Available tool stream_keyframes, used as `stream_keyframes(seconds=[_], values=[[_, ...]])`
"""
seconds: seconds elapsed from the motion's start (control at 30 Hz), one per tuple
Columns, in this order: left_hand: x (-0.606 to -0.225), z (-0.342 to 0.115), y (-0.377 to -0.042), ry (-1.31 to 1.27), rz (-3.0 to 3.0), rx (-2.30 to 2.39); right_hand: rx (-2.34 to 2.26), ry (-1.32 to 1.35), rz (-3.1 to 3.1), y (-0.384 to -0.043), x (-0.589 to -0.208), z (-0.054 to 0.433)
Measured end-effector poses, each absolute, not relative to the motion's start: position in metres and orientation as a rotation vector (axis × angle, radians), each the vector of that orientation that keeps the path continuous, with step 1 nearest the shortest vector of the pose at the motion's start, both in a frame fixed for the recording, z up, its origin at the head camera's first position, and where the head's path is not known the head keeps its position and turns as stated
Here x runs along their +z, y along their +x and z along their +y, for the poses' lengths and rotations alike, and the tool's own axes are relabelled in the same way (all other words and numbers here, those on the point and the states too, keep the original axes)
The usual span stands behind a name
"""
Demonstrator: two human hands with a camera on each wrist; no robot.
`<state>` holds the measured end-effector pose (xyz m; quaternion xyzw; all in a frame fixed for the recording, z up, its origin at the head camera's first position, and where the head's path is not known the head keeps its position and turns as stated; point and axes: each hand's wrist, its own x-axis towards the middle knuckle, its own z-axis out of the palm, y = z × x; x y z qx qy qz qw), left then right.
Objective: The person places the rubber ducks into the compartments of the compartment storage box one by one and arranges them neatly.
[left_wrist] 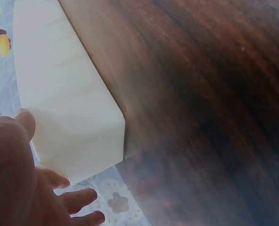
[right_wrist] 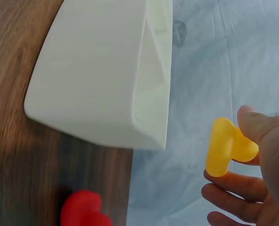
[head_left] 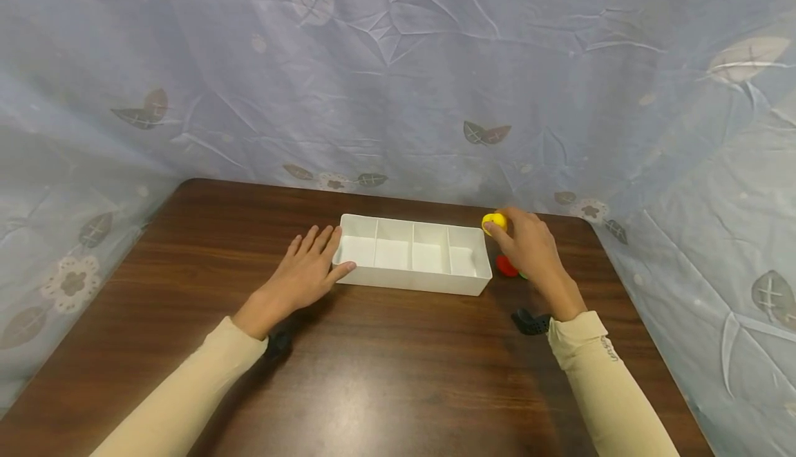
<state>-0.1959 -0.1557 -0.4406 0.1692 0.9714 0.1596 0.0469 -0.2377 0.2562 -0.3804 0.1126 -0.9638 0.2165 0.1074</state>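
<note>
My right hand (head_left: 528, 246) pinches a small yellow rounded piece (right_wrist: 219, 147) between thumb and fingers. It is held up just past the right end of a white divided box (head_left: 407, 277). In the right wrist view the piece looks roughly T-shaped and smooth. At the box's left end lies my left hand (head_left: 305, 274), fingers straight and spread, thumb over the front rim. Four-sided compartments in the box show bare white floors. Below my right hand a red rounded piece (head_left: 506, 266) lies on the table, with a sliver of green (head_left: 523, 275) mostly hidden by the hand.
The brown wooden table (head_left: 398, 367) has rounded far corners. A pale patterned cloth (head_left: 398, 97) hangs close behind its far edge and along both sides. Black wrist-worn devices (head_left: 531, 321) stick out below each wrist.
</note>
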Motion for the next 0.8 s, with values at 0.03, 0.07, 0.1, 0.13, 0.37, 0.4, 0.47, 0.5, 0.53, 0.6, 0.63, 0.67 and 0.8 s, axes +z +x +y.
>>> stream_keyframes(seconds=[0.03, 0.07, 0.1, 0.13, 0.37, 0.4, 0.47, 0.5, 0.53, 0.6, 0.63, 0.67, 0.8], values=[[-0.441, -0.156, -0.196, 0.516, 2.964, 0.484, 0.642, 0.343, -2.838, -0.239, -0.380, 0.253], [-0.441, -0.156, -0.196, 0.517, 2.964, 0.482, 0.646, 0.356, -2.837, -0.240, -0.380, 0.250], [-0.441, -0.156, -0.196, 0.518, 2.965, 0.480, 0.647, 0.367, -2.835, -0.240, -0.381, 0.247], [-0.441, -0.156, -0.196, 0.517, 2.964, 0.479, 0.646, 0.379, -2.833, -0.241, -0.381, 0.245], [-0.440, -0.156, -0.197, 0.511, 2.964, 0.476, 0.620, 0.453, -2.832, -0.243, -0.382, 0.225], [-0.440, -0.155, -0.197, 0.510, 2.963, 0.476, 0.618, 0.461, -2.833, -0.244, -0.383, 0.223], [-0.440, -0.155, -0.197, 0.511, 2.960, 0.476, 0.623, 0.477, -2.830, -0.245, -0.383, 0.217], [-0.440, -0.155, -0.197, 0.510, 2.959, 0.478, 0.625, 0.483, -2.829, -0.245, -0.383, 0.214], [-0.441, -0.155, -0.197, 0.510, 2.959, 0.479, 0.628, 0.491, -2.829, -0.246, -0.383, 0.211], [-0.440, -0.154, -0.197, 0.507, 2.955, 0.481, 0.628, 0.509, -2.828, -0.246, -0.383, 0.205], [-0.440, -0.155, -0.197, 0.505, 2.954, 0.482, 0.626, 0.517, -2.827, -0.246, -0.383, 0.202], [-0.440, -0.154, -0.197, 0.506, 2.954, 0.480, 0.623, 0.525, -2.830, -0.247, -0.384, 0.199], [-0.439, -0.155, -0.196, 0.506, 2.956, 0.471, 0.601, 0.552, -2.841, -0.247, -0.385, 0.186]])
